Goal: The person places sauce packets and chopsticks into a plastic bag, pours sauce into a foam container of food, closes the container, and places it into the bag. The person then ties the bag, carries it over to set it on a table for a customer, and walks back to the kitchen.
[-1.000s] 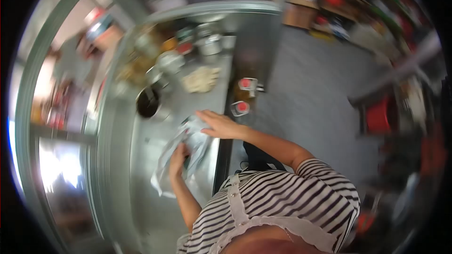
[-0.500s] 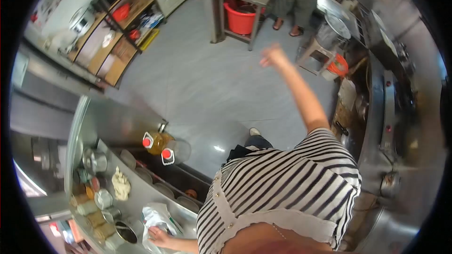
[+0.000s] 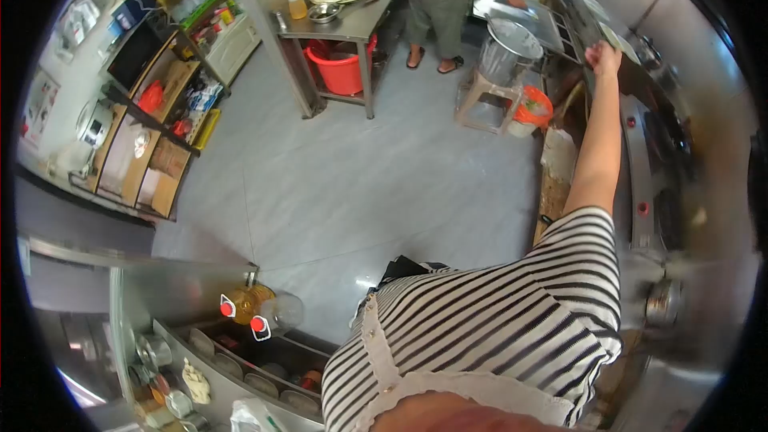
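My right hand [image 3: 604, 58] is stretched out far to the right, over the metal cooking counter. Its fingers look curled at the near end of a pale flat thing [image 3: 621, 42]; whether they grip it cannot be made out. My left hand is out of the picture. At the bottom left, a white plastic bag [image 3: 250, 416] lies partly cut off on the steel worktop [image 3: 220, 388]. Close to it is a pale lump of dough-like stuff [image 3: 195, 382], beside several small metal containers [image 3: 179, 404].
Two jugs with red caps, one of yellow oil [image 3: 246, 304] and one clear [image 3: 282, 312], stand by the worktop. A metal bucket [image 3: 506, 56] rests on a stool [image 3: 484, 100] near an orange-lined bin [image 3: 532, 106]. Another person [image 3: 440, 0] stands behind, near a steel table [image 3: 340, 26].
My right hand has swung from above the open floor to the counter on the right. The view has turned rightward; my left hand, earlier on the white bag, is out of sight.
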`<action>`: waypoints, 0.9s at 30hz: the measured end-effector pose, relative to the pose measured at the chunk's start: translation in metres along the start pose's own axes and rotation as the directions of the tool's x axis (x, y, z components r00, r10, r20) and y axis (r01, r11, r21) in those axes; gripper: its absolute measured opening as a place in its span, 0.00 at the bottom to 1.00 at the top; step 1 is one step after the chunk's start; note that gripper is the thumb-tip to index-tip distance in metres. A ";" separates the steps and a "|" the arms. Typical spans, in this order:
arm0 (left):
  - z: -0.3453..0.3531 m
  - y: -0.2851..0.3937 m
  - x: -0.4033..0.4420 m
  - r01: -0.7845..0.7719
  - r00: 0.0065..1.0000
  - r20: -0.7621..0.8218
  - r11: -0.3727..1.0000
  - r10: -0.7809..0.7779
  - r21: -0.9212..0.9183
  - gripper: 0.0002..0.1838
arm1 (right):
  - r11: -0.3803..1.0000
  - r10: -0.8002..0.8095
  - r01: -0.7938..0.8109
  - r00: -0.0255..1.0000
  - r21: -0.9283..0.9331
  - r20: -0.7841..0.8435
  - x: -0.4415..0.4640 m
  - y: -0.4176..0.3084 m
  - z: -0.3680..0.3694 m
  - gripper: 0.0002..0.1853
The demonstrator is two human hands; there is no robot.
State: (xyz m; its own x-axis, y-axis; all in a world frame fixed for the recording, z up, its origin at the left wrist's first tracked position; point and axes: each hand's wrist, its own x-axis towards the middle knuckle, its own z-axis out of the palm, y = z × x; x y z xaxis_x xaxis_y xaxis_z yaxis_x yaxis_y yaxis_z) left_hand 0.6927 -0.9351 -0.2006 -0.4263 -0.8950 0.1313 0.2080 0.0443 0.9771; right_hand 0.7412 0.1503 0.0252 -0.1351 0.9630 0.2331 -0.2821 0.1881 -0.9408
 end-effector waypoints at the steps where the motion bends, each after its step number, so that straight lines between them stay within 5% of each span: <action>1: 0.008 0.004 -0.003 -0.019 1.000 0.007 1.000 0.019 0.000 0.19 | 0.999 0.019 -0.019 1.000 0.032 -0.014 -0.001 0.020 0.003 0.36; 4: 0.008 0.025 -0.022 -0.076 0.997 -0.020 0.997 0.076 -0.005 0.17 | 0.955 0.223 -0.254 0.954 0.151 0.198 -0.035 0.105 0.016 0.27; 5: 0.004 0.031 -0.034 -0.103 0.994 -0.045 0.995 0.102 -0.005 0.17 | 0.925 0.339 -0.342 0.940 0.166 0.046 -0.064 0.143 0.028 0.17; 6: 0.003 0.039 -0.048 -0.128 0.989 -0.070 0.992 0.127 -0.002 0.16 | 0.790 0.555 -0.595 0.797 0.150 0.239 -0.034 0.242 0.006 0.07; 7: 0.003 0.042 -0.063 -0.150 0.985 -0.089 0.989 0.150 0.000 0.16 | 0.709 0.586 -0.665 0.740 0.234 0.330 -0.087 0.265 0.015 0.02; 8: 0.010 0.046 -0.084 -0.169 0.980 -0.103 0.985 0.170 0.024 0.15 | 0.579 0.736 -0.813 0.549 0.052 0.396 -0.092 0.343 0.007 0.04; 9: 0.015 0.050 -0.102 -0.190 0.974 -0.118 0.980 0.196 0.055 0.15 | 0.524 0.758 -0.851 0.487 0.040 0.433 -0.148 0.373 0.002 0.06; 10: 0.036 0.063 -0.125 -0.190 0.961 -0.165 0.962 0.224 0.198 0.18 | 0.557 0.831 -0.778 0.520 -0.290 0.199 -0.213 0.366 0.026 0.16; 11: 0.048 0.073 -0.143 -0.188 0.957 -0.187 0.965 0.222 0.181 0.20 | 0.386 0.907 -0.853 0.282 -0.352 0.312 -0.236 0.439 0.014 0.13; 12: 0.048 0.075 -0.152 -0.198 0.956 -0.181 0.964 0.230 0.177 0.21 | 0.493 0.855 -0.650 0.239 -0.577 0.461 -0.272 0.498 0.011 0.11; 13: 0.043 0.074 -0.159 -0.206 0.958 -0.166 0.964 0.234 0.171 0.21 | 0.574 0.800 -0.512 0.185 -0.639 0.570 -0.354 0.447 0.015 0.11; 14: 0.036 0.077 -0.164 -0.179 0.965 -0.164 0.970 0.206 0.165 0.21 | 0.249 0.935 -0.678 -0.018 -0.691 0.354 -0.398 0.464 0.029 0.12; 15: 0.029 0.080 -0.168 -0.157 0.971 -0.157 0.975 0.181 0.154 0.21 | 0.254 0.911 -0.510 -0.160 -0.822 0.380 -0.440 0.454 0.036 0.14; 17: 0.013 0.094 -0.178 -0.163 0.959 -0.184 0.949 0.217 0.272 0.20 | 0.520 0.820 0.018 -0.291 -0.854 0.493 -0.509 0.349 0.082 0.19; 20: -0.023 0.104 -0.193 -0.111 0.926 -0.294 0.914 0.237 0.389 0.19 | 0.641 0.725 0.221 -0.487 -0.735 0.487 -0.558 0.372 0.105 0.19; 24: -0.061 0.112 -0.211 -0.020 0.886 -0.426 0.931 0.185 0.364 0.18 | 0.648 0.688 0.160 -0.543 -0.744 0.482 -0.566 0.379 0.116 0.16; 27: -0.075 0.114 -0.220 0.025 0.864 -0.477 0.933 0.160 0.359 0.18 | 0.614 0.745 0.240 -0.490 -0.752 0.452 -0.550 0.416 0.105 0.12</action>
State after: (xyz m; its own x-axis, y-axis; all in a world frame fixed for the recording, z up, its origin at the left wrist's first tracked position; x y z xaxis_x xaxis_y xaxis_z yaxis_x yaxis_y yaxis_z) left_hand 0.8765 -0.7668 -0.1305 0.0846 -0.9780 0.1904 -0.1328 0.1784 0.9750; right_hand 0.5987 -0.3217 -0.4685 -0.5738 -0.4185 -0.7040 0.5083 0.4921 -0.7067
